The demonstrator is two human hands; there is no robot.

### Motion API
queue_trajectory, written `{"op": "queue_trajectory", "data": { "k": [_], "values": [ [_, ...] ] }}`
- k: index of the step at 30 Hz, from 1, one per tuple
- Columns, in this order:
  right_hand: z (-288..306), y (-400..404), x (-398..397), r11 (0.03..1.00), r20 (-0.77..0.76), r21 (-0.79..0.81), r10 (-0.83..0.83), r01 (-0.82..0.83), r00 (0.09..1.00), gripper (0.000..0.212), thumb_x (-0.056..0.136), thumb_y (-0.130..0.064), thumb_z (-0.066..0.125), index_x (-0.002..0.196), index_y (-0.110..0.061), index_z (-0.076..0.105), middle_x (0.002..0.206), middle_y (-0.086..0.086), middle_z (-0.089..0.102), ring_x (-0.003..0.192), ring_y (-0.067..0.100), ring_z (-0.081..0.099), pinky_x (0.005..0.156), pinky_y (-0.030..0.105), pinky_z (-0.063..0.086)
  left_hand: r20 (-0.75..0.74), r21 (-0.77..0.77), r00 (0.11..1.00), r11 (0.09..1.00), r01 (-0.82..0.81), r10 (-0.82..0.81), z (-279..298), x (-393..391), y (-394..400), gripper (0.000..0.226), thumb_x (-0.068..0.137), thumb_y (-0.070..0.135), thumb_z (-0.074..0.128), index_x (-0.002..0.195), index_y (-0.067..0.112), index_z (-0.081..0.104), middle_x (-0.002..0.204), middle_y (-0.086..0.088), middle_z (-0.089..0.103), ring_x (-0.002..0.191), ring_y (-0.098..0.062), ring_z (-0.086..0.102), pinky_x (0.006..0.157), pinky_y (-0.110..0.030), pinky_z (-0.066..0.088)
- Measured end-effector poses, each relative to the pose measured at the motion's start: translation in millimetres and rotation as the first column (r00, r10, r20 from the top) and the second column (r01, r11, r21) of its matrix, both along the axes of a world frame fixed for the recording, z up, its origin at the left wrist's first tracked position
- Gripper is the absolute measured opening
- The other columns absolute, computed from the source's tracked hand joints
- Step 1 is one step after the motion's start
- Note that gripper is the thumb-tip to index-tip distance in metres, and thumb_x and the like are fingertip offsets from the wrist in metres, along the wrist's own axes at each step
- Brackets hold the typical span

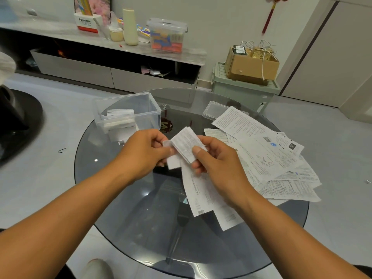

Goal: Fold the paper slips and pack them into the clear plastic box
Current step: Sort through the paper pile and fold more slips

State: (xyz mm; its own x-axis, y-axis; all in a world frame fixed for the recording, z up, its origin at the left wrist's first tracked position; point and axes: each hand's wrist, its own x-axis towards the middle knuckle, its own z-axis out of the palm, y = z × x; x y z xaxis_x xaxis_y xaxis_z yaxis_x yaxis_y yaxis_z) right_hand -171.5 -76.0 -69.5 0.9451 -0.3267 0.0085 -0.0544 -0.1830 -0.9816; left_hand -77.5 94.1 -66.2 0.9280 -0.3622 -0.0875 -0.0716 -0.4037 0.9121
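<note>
A partly folded white paper slip (186, 144) is held above the middle of the round glass table (120, 198). My left hand (143, 153) pinches its left end, and my right hand (216, 158) grips its right side with the thumb on top. The clear plastic box (153, 111) stands open at the table's far left, with several folded slips (119, 117) inside. A spread of unfolded printed slips (267, 158) covers the table's right side, and two long slips (201, 196) lie under my right wrist.
The box's clear lid (213, 110) lies at the far edge of the table, partly under the papers. Beyond stand a low cabinet (112, 75) with bottles and a container, and a green bin (241, 93) carrying a cardboard box. Grey floor surrounds the table.
</note>
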Motion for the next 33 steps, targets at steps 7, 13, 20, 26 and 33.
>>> {"op": "queue_trajectory", "data": {
  "k": [7, 13, 20, 26, 33],
  "values": [
    [-2.5, 3.9, 4.4, 0.975, -0.018, -0.221, -0.014, 0.01, 1.0, 0.01, 0.098, -0.042, 0.064, 0.105, -0.042, 0.071, 0.103, -0.018, 0.069, 0.085, 0.004, 0.066, 0.072, 0.022, 0.049, -0.286, -0.332, 0.948, 0.943, 0.036, -0.137, 15.8, -11.1, 3.3, 0.015, 0.091, 0.0, 0.066, 0.106, 0.001, 0.066, 0.095, -0.014, 0.078, 0.09, -0.023, 0.077, 0.079, -0.029, 0.062],
    [-2.0, 1.8, 4.4, 0.95, 0.064, -0.297, -0.078, 0.094, 0.995, 0.01, 0.104, -0.043, 0.054, 0.101, -0.035, 0.058, 0.103, -0.018, 0.065, 0.087, 0.006, 0.066, 0.07, 0.028, 0.053, 0.096, 0.22, 0.993, 0.972, -0.081, 0.061, 22.4, 12.7, 40.6, 0.007, 0.095, 0.017, 0.068, 0.1, 0.02, 0.064, 0.085, -0.008, 0.072, 0.066, -0.019, 0.071, 0.067, -0.036, 0.062],
    [-12.5, 6.4, 2.5, 0.598, -0.113, -0.794, 0.027, -0.107, 0.993, 0.016, 0.108, -0.036, 0.044, 0.112, -0.029, 0.058, 0.099, -0.007, 0.065, 0.085, 0.013, 0.059, 0.078, 0.041, 0.053, 0.195, 0.58, 0.981, 0.803, -0.136, 0.025, 1.2, 22.9, 60.9, 0.03, 0.087, 0.044, 0.075, 0.103, 0.029, 0.055, 0.092, 0.0, 0.065, 0.072, -0.023, 0.068, 0.07, -0.039, 0.057],
    [-9.5, 3.9, 3.6, 0.858, -0.095, -0.511, 0.005, -0.053, 0.995, 0.01, 0.109, -0.039, 0.043, 0.113, -0.038, 0.052, 0.096, -0.02, 0.06, 0.085, 0.007, 0.063, 0.074, 0.031, 0.053, 0.208, 0.636, 0.973, 0.769, -0.061, -0.095, -4.1, 19.9, 50.6, 0.039, 0.083, 0.047, 0.078, 0.114, 0.035, 0.058, 0.124, 0.001, 0.053, 0.103, -0.023, 0.058, 0.077, -0.031, 0.044],
    [-3.2, 2.2, 7.0, 0.992, -0.12, -0.12, -0.053, 0.039, 0.991, 0.013, 0.108, -0.036, 0.047, 0.112, -0.03, 0.057, 0.105, -0.012, 0.072, 0.071, 0.003, 0.073, 0.053, 0.011, 0.05, 0.198, 0.513, 0.976, 0.858, -0.023, -0.092, -9.3, 11.2, 34.7, 0.026, 0.085, 0.033, 0.079, 0.102, 0.035, 0.058, 0.131, 0.003, 0.055, 0.105, -0.025, 0.058, 0.09, -0.042, 0.051]
  ]
}}
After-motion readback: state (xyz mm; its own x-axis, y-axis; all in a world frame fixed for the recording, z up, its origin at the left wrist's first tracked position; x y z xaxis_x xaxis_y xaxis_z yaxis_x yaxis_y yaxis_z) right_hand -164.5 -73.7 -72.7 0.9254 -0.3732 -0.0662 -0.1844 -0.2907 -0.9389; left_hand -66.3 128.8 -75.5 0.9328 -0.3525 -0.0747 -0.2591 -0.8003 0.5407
